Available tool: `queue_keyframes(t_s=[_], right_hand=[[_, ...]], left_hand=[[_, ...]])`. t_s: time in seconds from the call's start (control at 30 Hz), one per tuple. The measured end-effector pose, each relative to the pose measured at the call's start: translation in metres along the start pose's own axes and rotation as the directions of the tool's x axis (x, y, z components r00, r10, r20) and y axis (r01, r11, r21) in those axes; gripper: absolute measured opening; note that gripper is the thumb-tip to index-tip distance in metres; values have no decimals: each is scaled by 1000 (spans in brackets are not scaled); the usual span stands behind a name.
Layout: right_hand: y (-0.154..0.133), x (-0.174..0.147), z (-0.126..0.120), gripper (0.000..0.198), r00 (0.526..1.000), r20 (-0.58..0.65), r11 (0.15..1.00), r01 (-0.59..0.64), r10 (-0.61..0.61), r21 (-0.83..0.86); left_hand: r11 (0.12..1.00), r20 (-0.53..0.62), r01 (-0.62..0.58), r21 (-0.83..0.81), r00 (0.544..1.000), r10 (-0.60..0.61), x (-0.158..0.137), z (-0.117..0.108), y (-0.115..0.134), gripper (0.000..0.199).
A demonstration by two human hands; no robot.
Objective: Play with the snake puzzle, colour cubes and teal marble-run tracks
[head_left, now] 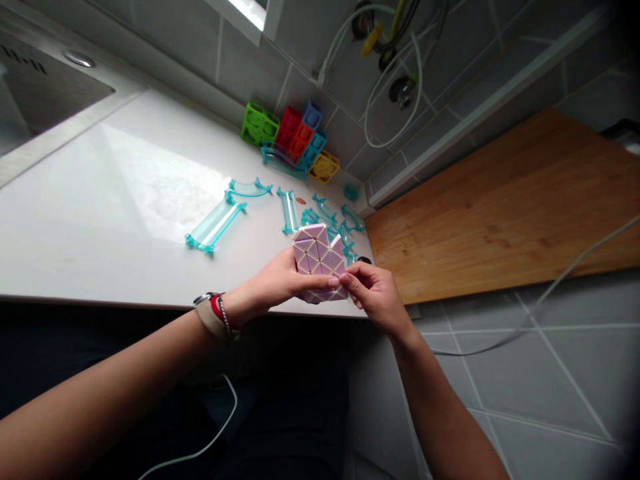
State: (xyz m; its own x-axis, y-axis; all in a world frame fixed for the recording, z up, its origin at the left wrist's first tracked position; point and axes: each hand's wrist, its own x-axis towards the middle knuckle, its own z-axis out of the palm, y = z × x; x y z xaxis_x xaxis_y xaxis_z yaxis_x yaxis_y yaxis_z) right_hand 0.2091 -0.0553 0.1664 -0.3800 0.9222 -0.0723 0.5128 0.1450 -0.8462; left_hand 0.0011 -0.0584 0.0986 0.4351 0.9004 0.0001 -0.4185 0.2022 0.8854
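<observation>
From the puzzle (313, 250) as the clock's centre, the watch (210, 319) sits toward eight o'clock on the wrist of the left hand (277, 280), its face too foreshortened to read; beside it are one red band (217, 307) and one bead bracelet (226, 317).

The left hand is closed around the puzzle from nine o'clock, thumb laid across its near face, the other fingers hidden behind; the right hand (377, 293) comes in from four o'clock, thumb and forefinger pinched together at the puzzle's right edge, near the left thumb tip; the one lilac puzzle, marked with pale triangles and notched at one o'clock, is held up before the edge of the white counter (100, 247).

Four clear teal track pieces (215, 227) can be told apart, two straight and two curved, between nine and twelve o'clock; more lie in a cluster (325, 210) at twelve to two o'clock, overlapping and partly hidden, so I cannot count them; toward eleven o'clock, green, red, orange, blue and yellow blocks (290, 130) stand touching by the wall; one wooden board (500, 207) lies toward two o'clock; one sink (60, 135) is at ten; one white cord (220, 427) curves at seven.
</observation>
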Motion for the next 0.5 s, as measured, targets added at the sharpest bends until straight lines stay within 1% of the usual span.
queue_keyframes(t_s=[0.1,0.2,0.27,0.33,0.43,0.5], right_hand=[[2,0,-2,34,997,-76,1000,3,-3,-4],[-2,5,-4,39,990,-139,998,-11,19,54],[-5,8,-4,44,986,-162,996,-14,28,87],[-7,10,-2,45,988,-151,995,-19,35,101],[-7,11,1,36,991,-134,994,-13,28,111],[-6,10,3,31,990,-139,989,-6,27,147]], left_hand=[[998,-84,-39,39,996,42,2,1,-3,57],[993,-130,-92,68,986,100,4,2,-6,63],[992,-107,-119,49,987,124,4,2,-7,64],[990,-55,-140,19,989,140,4,2,-9,63],[987,-1,-157,8,988,157,4,2,-12,60],[988,7,-152,-6,988,152,4,1,-12,60]])
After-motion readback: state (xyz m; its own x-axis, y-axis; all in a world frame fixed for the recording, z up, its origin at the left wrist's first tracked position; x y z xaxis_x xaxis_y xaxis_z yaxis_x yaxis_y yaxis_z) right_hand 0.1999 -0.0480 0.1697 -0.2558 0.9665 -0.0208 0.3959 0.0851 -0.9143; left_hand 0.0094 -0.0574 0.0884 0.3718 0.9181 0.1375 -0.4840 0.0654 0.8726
